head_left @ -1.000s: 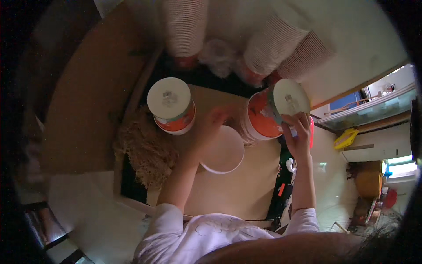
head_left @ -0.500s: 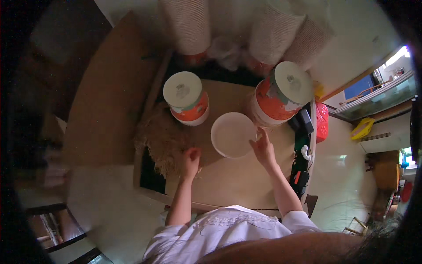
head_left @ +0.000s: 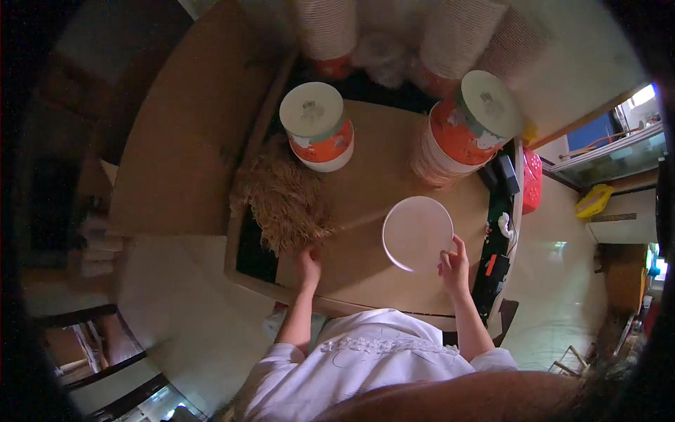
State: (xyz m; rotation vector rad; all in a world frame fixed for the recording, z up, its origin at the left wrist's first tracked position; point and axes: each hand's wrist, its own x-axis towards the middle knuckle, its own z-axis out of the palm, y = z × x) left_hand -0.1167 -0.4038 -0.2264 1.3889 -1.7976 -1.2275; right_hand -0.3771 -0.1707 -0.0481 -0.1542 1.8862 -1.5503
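Note:
On the right of the board, a round white tub (head_left: 418,234) faces me with its mouth, and the inside looks plain white. My right hand (head_left: 455,269) grips its right rim, the index finger raised off it. My left hand (head_left: 307,266) is at the near edge of a loose heap of thin brown strands (head_left: 285,200). Its fingers are curled together, and what they hold, if anything, is hidden. Behind the heap stands an upturned tub (head_left: 316,126) with an orange band. A stack of similar upturned tubs (head_left: 465,130) stands at the back right.
Tall stacks of nested tubs (head_left: 327,28) line the back, with a clear plastic bag (head_left: 383,60) between them. Dark small devices (head_left: 499,174) and a black and orange one (head_left: 496,266) lie along the board's right edge. A red basket (head_left: 532,181) is beyond the table.
My right hand has drawn the white tub rightward and toward me, away from the stack. My left hand stays by the brown strands. The whole view has shifted a little.

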